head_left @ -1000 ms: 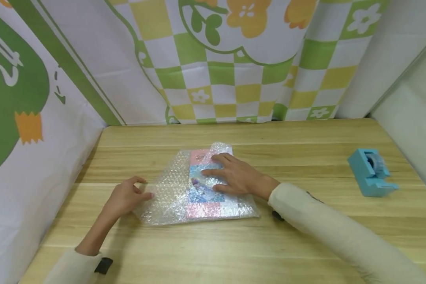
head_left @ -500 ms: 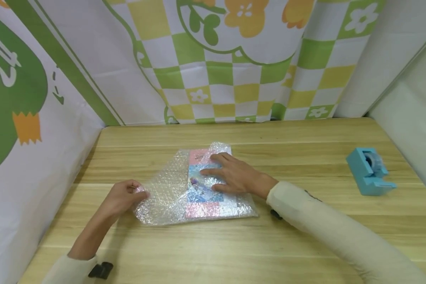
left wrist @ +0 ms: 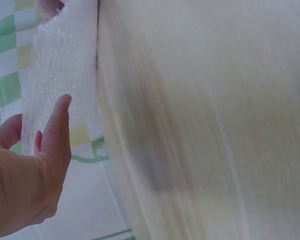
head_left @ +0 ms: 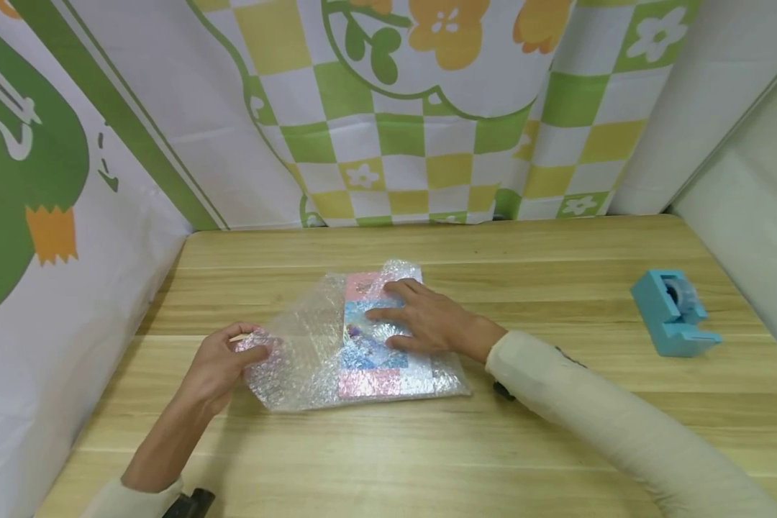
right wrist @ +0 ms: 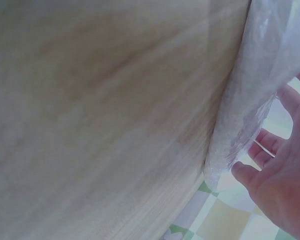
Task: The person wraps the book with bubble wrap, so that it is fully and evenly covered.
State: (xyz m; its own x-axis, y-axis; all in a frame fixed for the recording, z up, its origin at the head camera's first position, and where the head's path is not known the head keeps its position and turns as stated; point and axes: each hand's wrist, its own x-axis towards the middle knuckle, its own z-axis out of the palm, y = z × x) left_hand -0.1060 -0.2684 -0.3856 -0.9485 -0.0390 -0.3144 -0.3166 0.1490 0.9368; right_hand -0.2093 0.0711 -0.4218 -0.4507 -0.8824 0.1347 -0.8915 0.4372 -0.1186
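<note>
Wooden tabletop [head_left: 557, 439] held book [head_left: 365, 354] partly covered by bubble wrap [head_left: 314, 345]. Left hand [head_left: 214, 365] pinched wrap's left edge; right hand [head_left: 439, 321], fingers spread, rested over book. Pulling too hard risked skewing both.

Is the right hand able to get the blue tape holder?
Probably yes: nothing seems to stand between the right hand and the blue tape holder, though the hand would have to leave the bubble wrap it rests on.

Bare right hand [head_left: 432, 320], long off-white right sleeve [head_left: 605, 417], lightly creased, small black piece [head_left: 503, 391] below the right cuff [head_left: 503, 352], dark strip [head_left: 570, 357] on its upper edge, bare left hand [head_left: 215, 365], off-white left sleeve [head_left: 118, 504], black fitting [head_left: 193, 504] beside the left cuff [head_left: 150, 498].
</note>
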